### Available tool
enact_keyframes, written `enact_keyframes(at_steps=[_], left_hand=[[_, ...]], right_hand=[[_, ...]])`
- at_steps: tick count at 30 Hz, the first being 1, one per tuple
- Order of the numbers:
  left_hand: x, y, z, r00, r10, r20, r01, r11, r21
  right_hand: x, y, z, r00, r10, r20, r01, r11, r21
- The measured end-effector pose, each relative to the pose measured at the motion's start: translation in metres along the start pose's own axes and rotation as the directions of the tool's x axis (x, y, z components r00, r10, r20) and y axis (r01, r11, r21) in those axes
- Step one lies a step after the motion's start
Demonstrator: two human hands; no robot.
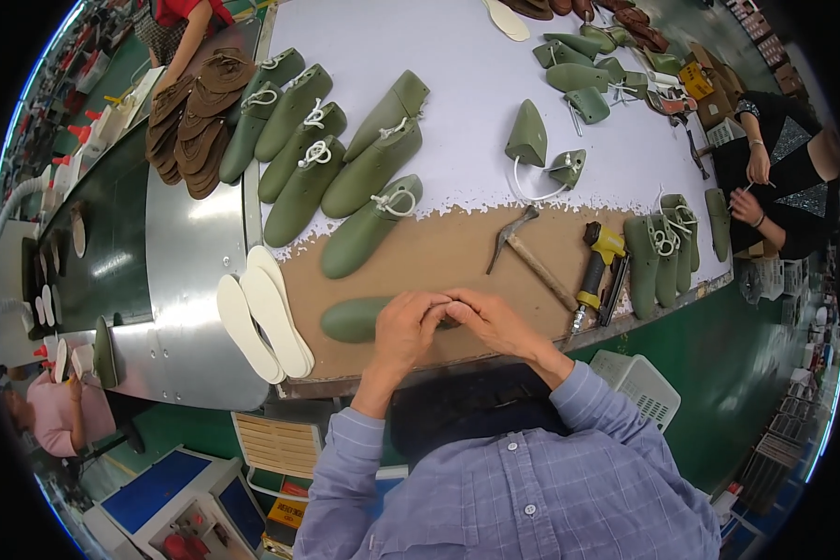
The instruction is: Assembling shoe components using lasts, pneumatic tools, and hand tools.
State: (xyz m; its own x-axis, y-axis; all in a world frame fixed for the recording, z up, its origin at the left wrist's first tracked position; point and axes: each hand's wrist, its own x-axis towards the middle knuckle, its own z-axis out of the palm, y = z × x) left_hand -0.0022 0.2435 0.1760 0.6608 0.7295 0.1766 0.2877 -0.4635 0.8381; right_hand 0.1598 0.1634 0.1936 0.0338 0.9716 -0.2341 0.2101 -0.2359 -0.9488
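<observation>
On the brown front part of the table lies a green shoe last (pixel 350 320), its toe to the left. Both my hands meet over its heel end. My left hand (pixel 406 329) has its fingers bent together in a pinch. Against it, my right hand (pixel 497 323) is closed too, thumb and fingertips touching the left one's. Whatever sits between the fingertips is hidden. Cream insoles (pixel 249 329) are stacked to the left of this last. Right of my hands lie a hammer (pixel 543 273) with a wooden handle and a yellow and black air stapler (pixel 603 250).
Several green lasts with white cords (pixel 373 229) stand behind, others (pixel 658 257) at the right edge. Brown shoe uppers (pixel 205 121) are piled far left on a metal-topped conveyor. A co-worker's hands (pixel 759 168) show at right. A white plastic basket (pixel 658 387) stands below the table.
</observation>
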Motion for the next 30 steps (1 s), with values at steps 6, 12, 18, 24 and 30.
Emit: enact_keyframes(at_steps=[6, 12, 18, 24, 30], left_hand=[[0.007, 0.008, 0.009, 0.951, -0.064, -0.304, 0.091, 0.993, 0.075], [-0.013, -0.052, 0.037, 0.997, -0.037, 0.062, 0.024, 0.981, 0.19], [-0.02, -0.068, 0.026, 0.998, 0.056, -0.026, -0.044, 0.938, 0.343], [-0.019, -0.075, 0.025, 1.0, 0.013, -0.007, -0.01, 0.958, 0.287], [-0.017, -0.075, 0.028, 0.998, 0.069, 0.003, -0.068, 0.97, 0.232]], right_hand=[[0.0, 0.001, -0.019, 0.992, 0.101, -0.069, -0.089, 0.982, 0.169], [-0.008, -0.056, 0.012, 0.996, -0.029, -0.088, 0.073, 0.826, 0.559], [-0.011, -0.04, -0.016, 0.966, 0.101, -0.237, 0.073, 0.774, 0.629], [0.012, -0.018, 0.001, 0.947, -0.134, -0.291, 0.018, 0.93, -0.368], [0.02, 0.02, 0.009, 0.969, -0.203, -0.139, 0.084, 0.804, -0.589]])
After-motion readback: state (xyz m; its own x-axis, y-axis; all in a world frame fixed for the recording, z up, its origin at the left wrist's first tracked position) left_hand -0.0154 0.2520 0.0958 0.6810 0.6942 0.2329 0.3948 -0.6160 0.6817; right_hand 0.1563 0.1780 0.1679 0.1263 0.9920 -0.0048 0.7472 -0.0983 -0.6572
